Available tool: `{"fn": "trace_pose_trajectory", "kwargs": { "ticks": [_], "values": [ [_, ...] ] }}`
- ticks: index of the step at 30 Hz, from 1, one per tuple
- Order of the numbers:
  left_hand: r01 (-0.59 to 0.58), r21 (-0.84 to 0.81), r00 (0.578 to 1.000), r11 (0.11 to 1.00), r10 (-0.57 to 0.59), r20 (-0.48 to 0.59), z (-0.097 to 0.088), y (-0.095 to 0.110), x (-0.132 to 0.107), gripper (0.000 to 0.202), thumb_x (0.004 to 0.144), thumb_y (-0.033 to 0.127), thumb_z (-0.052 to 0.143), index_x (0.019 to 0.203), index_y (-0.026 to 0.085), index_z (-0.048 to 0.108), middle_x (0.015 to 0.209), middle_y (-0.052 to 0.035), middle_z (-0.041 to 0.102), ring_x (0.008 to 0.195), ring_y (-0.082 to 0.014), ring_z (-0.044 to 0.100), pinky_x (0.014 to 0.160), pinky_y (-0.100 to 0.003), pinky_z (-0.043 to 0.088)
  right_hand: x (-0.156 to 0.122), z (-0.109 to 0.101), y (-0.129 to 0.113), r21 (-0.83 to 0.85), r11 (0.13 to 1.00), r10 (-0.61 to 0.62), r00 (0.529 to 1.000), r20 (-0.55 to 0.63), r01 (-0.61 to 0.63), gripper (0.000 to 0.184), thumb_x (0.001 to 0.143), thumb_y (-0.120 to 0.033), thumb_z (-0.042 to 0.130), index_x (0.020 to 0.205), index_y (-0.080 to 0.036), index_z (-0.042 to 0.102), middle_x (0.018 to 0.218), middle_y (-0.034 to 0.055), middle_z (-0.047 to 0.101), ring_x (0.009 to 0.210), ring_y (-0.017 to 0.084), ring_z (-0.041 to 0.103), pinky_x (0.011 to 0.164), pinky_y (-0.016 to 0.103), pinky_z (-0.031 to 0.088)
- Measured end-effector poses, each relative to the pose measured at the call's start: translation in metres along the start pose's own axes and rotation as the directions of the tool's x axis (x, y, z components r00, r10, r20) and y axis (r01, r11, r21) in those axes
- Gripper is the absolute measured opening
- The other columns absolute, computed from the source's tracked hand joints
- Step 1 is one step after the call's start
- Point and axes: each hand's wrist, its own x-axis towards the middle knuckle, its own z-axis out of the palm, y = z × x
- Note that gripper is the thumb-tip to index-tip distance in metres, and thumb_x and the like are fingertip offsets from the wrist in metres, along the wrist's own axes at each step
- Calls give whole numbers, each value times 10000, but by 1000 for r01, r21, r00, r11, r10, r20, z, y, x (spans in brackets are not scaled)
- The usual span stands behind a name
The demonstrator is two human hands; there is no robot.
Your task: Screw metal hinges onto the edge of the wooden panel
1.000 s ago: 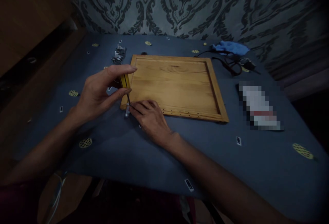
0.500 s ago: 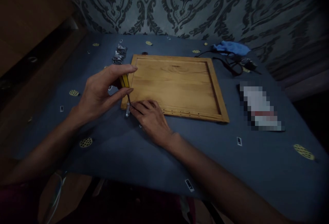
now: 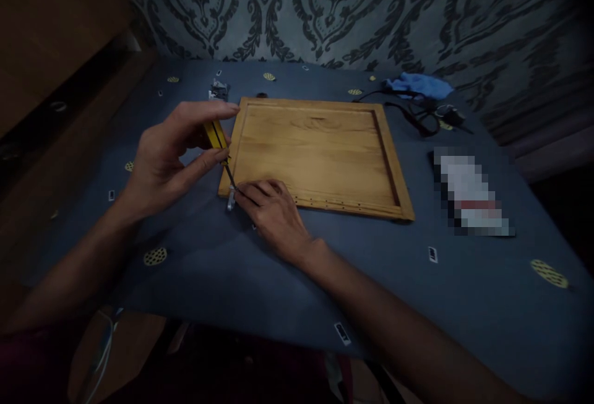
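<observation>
My left hand grips a yellow-and-black screwdriver between the thumb and fingers. Its thin shaft slants down to the near left corner of a framed wooden panel lying flat on the table. At that corner a small metal hinge juts over the panel's near edge. My right hand rests along this edge, with its closed fingertips against the hinge, beside the screwdriver's tip. The tip itself and any screw under it are hidden by the fingers.
Several metal hinges lie beyond my left hand. At the back right are a blue cloth and dark-framed glasses. A blurred-out flat object lies to the right. The patterned wall borders the table's back.
My left hand has shifted slightly left, and the screwdriver's handle now leans further left. My right hand and the panel stay in place.
</observation>
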Motion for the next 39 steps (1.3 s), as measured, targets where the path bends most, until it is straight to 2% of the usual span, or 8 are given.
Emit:
{"fn": "trace_pose_trajectory", "kwargs": {
  "ticks": [2,10,16,21,26,31,36,39],
  "values": [
    [8,29,1000,1000,-8,-11,-1,-1,0,564,963,172,767,1477,324,590,1382,-61,680,1033,-165,739,885,-318,654,0,0,0,-10,1000,-1,1000,2,1,310,1088,-136,517,1335,-145,705,1309,112,762,1169,254,620,979,423,444],
    [-65,161,998,985,61,32,5,12,5,499,986,125,725,1456,216,588,1345,-56,735,1065,-139,746,878,-242,631,-1,1,0,11,1000,4,1000,-6,-4,321,1074,-119,531,1345,-138,702,1317,130,757,1175,263,618,985,436,447],
    [-123,219,992,968,114,53,5,7,4,458,1004,151,699,1446,195,586,1335,-61,747,1026,-133,757,855,-235,643,-1,2,1,-7,1000,2,1000,5,-2,330,1093,-141,498,1356,-160,696,1305,110,761,1179,252,610,983,419,440],
    [-94,224,994,970,81,69,6,5,2,437,1023,175,677,1448,201,580,1359,-54,739,1050,-127,754,885,-232,634,-1,3,1,-51,999,0,1000,3,0,346,1109,-151,464,1374,-139,686,1312,102,764,1173,250,614,975,417,443],
    [-84,212,995,974,70,75,7,6,2,435,1027,195,675,1451,204,578,1359,-61,743,1052,-135,754,885,-250,640,1,2,0,1,1000,20,999,33,-20,346,1076,-117,524,1375,-149,695,1328,126,756,1192,263,614,985,439,445],
    [-80,174,996,981,71,56,8,6,3,453,1009,172,692,1444,249,593,1330,-62,760,1041,-146,764,862,-250,653,1,1,0,6,1000,1,1000,8,-1,324,1057,-112,573,1355,-105,701,1304,142,761,1176,272,623,965,436,432],
    [-109,137,993,984,102,62,11,6,3,453,1003,140,688,1437,234,599,1263,-70,771,983,-132,762,844,-238,650,1,0,0,-2,1000,14,999,29,-14,314,1075,-137,547,1347,-152,704,1309,117,765,1170,261,623,963,431,446],
    [-93,159,995,983,86,51,11,8,4,437,994,186,717,1416,238,618,1238,-55,779,923,-132,758,811,-233,643,2,-1,0,-11,1000,18,999,42,-17,326,1081,-131,521,1341,-176,712,1304,112,768,1165,260,628,965,438,458]
  ]
}}
